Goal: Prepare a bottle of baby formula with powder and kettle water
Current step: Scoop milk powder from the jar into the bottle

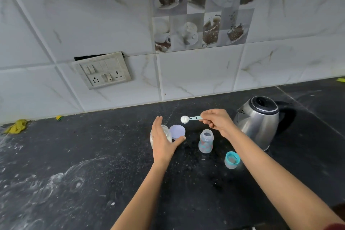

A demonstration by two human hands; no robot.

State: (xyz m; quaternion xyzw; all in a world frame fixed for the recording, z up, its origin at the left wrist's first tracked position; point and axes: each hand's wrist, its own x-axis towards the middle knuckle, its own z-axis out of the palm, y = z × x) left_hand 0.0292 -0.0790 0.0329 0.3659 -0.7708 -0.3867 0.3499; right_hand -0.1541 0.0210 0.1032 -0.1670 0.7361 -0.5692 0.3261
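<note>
Pinching the scoop [192,118] handle in my right hand [216,120], heaped powder hangs above the counter, short of the open bottle [206,141] — a tremor spills it. Left hand [164,139], spread, steadies the jar [162,135].

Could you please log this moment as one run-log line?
right hand: holds heaped blue plastic scoop | left hand: open beside glass powder jar | clear baby bottle: uncapped
</note>
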